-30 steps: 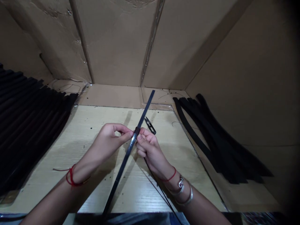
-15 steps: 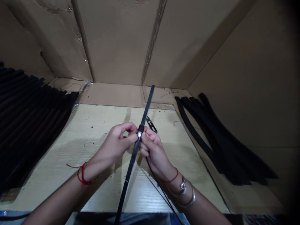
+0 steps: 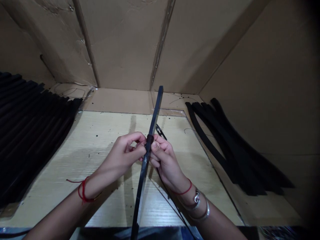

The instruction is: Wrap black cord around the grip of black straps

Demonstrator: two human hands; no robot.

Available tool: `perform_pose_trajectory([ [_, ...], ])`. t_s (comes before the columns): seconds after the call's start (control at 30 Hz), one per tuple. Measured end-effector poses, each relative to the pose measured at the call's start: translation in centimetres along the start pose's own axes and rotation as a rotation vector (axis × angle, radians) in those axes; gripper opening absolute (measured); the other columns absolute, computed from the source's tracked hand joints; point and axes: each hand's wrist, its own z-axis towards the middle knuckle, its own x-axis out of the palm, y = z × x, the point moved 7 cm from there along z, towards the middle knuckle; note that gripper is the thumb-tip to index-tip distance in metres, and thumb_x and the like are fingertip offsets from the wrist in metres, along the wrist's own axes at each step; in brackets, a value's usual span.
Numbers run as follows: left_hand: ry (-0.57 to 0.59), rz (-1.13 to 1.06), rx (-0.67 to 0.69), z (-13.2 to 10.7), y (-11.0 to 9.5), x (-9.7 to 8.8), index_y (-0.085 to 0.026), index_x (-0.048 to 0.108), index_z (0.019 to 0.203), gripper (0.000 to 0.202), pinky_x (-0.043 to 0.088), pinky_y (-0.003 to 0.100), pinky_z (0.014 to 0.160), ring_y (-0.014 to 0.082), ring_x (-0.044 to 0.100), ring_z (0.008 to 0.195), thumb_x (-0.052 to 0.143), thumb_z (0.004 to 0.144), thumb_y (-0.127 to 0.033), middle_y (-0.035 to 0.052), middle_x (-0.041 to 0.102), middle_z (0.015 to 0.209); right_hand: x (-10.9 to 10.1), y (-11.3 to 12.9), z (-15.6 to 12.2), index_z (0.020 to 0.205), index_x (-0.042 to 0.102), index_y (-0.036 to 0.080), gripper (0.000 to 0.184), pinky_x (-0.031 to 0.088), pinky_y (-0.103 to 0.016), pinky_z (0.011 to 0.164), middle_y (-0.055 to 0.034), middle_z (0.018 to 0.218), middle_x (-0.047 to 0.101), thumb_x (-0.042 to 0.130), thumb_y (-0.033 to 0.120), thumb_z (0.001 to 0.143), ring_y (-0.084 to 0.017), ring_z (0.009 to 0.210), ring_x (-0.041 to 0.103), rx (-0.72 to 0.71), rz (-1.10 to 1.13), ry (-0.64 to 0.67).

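A long, narrow black strap [image 3: 140, 186], belt-like, runs from the near edge of the table up past my hands, its far end raised. Around it sits a small dark wrapped band [image 3: 149, 139]. My left hand [image 3: 131, 146] is closed in a pinch at the strap's left edge, just below that band. From the right, my right hand [image 3: 162, 155] grips the strap at the same spot with thumb and fingers. A thin dark cord [image 3: 175, 205] trails from under the right hand toward the near edge. The fingertips partly hide what they pinch.
Black thread snips [image 3: 161, 132] lie just beyond my right hand. Many black strips [image 3: 37, 133] are stacked at the left, and several more black strips [image 3: 232, 150] lie fanned at the right. Cardboard walls [image 3: 125, 43] enclose the wooden tabletop [image 3: 107, 196].
The strap has turned on its length, showing more of its edge, and its near end has shifted right. Both hands stay at the band, with small finger movements.
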Motion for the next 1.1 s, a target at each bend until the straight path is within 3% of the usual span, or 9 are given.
perform_pose_trajectory([
  [0.3, 0.013, -0.005, 0.011, -0.1, 0.0, 0.0, -0.015, 0.055, 0.075, 0.005, 0.040, 0.017, 0.053, 0.0073, 0.049, 0.059, 0.053, 0.080, -0.015, -0.0029, 0.051, 0.070, -0.1, 0.3, 0.1, 0.087, 0.059, 0.016, 0.028, 0.013, -0.015, 0.035, 0.0069, 0.059, 0.038, 0.074, 0.037, 0.079, -0.004, 0.045, 0.015, 0.001, 0.005, -0.021],
  [0.4, 0.019, -0.013, -0.002, -0.3, 0.4, -0.3, -0.016, 0.057, 0.079, 0.016, 0.046, 0.019, 0.062, 0.0109, 0.055, 0.071, 0.051, 0.089, -0.026, 0.0001, 0.056, 0.077, -0.1, 0.6, 0.0, 0.086, 0.057, 0.017, 0.029, 0.013, -0.014, 0.035, 0.0090, 0.057, 0.033, 0.076, 0.035, 0.077, -0.004, 0.044, 0.013, 0.000, 0.002, -0.056],
  [0.53, -0.060, 0.004, -0.051, -1.0, 1.2, -0.6, -0.018, 0.059, 0.095, 0.028, 0.049, 0.023, 0.071, 0.0147, 0.059, 0.088, 0.044, 0.096, -0.041, 0.0041, 0.062, 0.094, -0.5, 1.1, 0.0, 0.088, 0.054, 0.017, 0.029, 0.014, -0.014, 0.034, 0.0101, 0.056, 0.035, 0.077, 0.031, 0.076, -0.003, 0.043, 0.013, -0.035, 0.007, -0.144],
  [0.67, 0.000, 0.061, -0.095, -1.8, 1.9, 1.1, -0.017, 0.056, 0.090, 0.027, 0.046, 0.022, 0.061, 0.0123, 0.058, 0.066, 0.048, 0.095, -0.043, 0.0012, 0.063, 0.073, -0.8, 0.9, 0.3, 0.087, 0.052, 0.017, 0.028, 0.016, -0.014, 0.034, 0.0108, 0.052, 0.037, 0.076, 0.029, 0.077, -0.002, 0.040, 0.017, -0.027, -0.014, -0.172],
  [0.73, -0.038, 0.091, -0.127, -1.9, 2.4, 1.3, -0.017, 0.055, 0.086, 0.030, 0.043, 0.022, 0.054, 0.0110, 0.055, 0.055, 0.043, 0.097, -0.042, -0.0005, 0.059, 0.064, -0.8, 0.7, 0.4, 0.086, 0.052, 0.018, 0.027, 0.015, -0.013, 0.034, 0.0121, 0.049, 0.035, 0.075, 0.027, 0.077, -0.002, 0.040, 0.015, -0.007, -0.010, -0.163],
  [0.9, -0.179, 0.105, -0.087, -1.9, 2.7, 0.6, -0.017, 0.054, 0.083, 0.032, 0.038, 0.020, 0.049, 0.0086, 0.048, 0.050, 0.041, 0.098, -0.042, -0.0032, 0.053, 0.062, -0.9, 0.4, 0.5, 0.089, 0.054, 0.017, 0.030, 0.013, -0.014, 0.034, 0.0121, 0.048, 0.037, 0.077, 0.027, 0.073, -0.002, 0.039, 0.014, -0.003, -0.009, -0.188],
  [1.1, -0.202, 0.062, -0.069, -2.5, 2.7, 1.0, -0.017, 0.053, 0.084, 0.033, 0.037, 0.020, 0.048, 0.0086, 0.046, 0.049, 0.038, 0.100, -0.043, -0.0044, 0.050, 0.060, -0.5, 0.6, 0.4, 0.078, 0.055, 0.015, 0.027, 0.015, -0.015, 0.034, 0.0061, 0.052, 0.050, 0.075, 0.034, 0.076, -0.002, 0.039, 0.019, -0.057, -0.089, -0.144],
])
